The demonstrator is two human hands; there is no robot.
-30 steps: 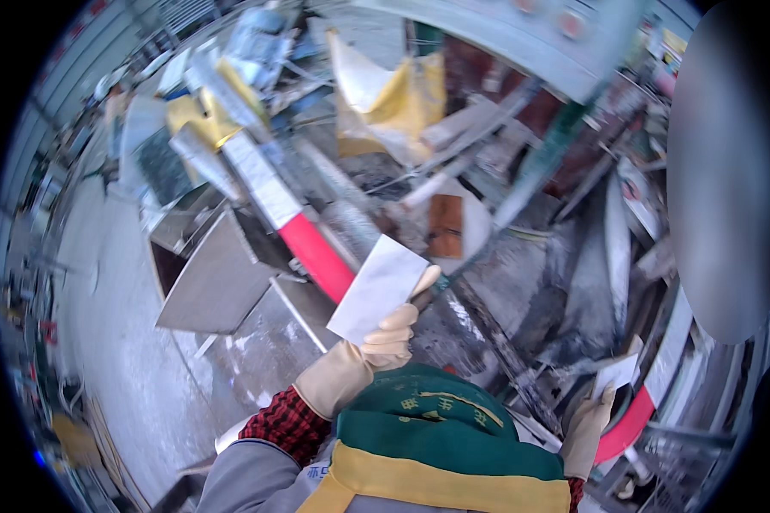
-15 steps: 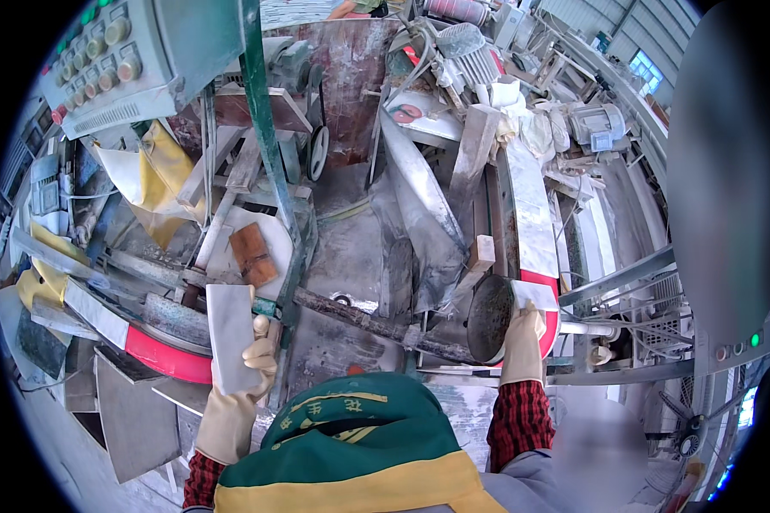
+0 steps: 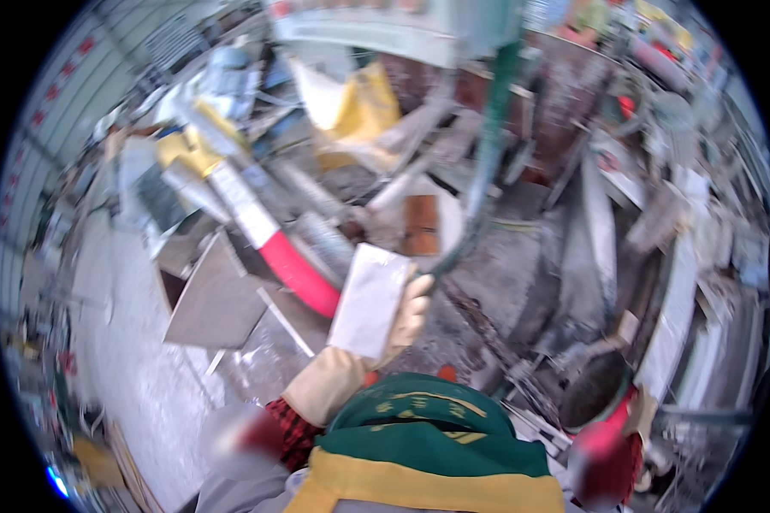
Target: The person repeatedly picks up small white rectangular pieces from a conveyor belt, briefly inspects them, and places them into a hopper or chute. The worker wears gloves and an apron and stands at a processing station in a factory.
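A cream work glove covers my left hand (image 3: 411, 316), its fingers closed round the right edge of a white rectangular tile (image 3: 370, 299). The tile leans a little to the right, its broad face toward me. Just behind it curves the pink-red section (image 3: 299, 275) of the left machine's band. Off to the right, my gloved right hand (image 3: 641, 415) is by the lower end of the right band, near a dark round wheel (image 3: 595, 391). Blur hides its fingers and anything in them.
A grey control box (image 3: 368, 30) hangs at the top on a green post (image 3: 496, 120). Beyond the tile lies a brown block (image 3: 421, 224) on a pale plate. Grey boards (image 3: 218, 295) lean at the left, and a yellow sheet (image 3: 372, 103) hangs farther back. My green apron (image 3: 436, 427) fills the bottom.
The view has swung left, shifting the machines rightward and blurring the picture. My left hand still holds the tile, now tilted. The small white piece at my right hand no longer shows.
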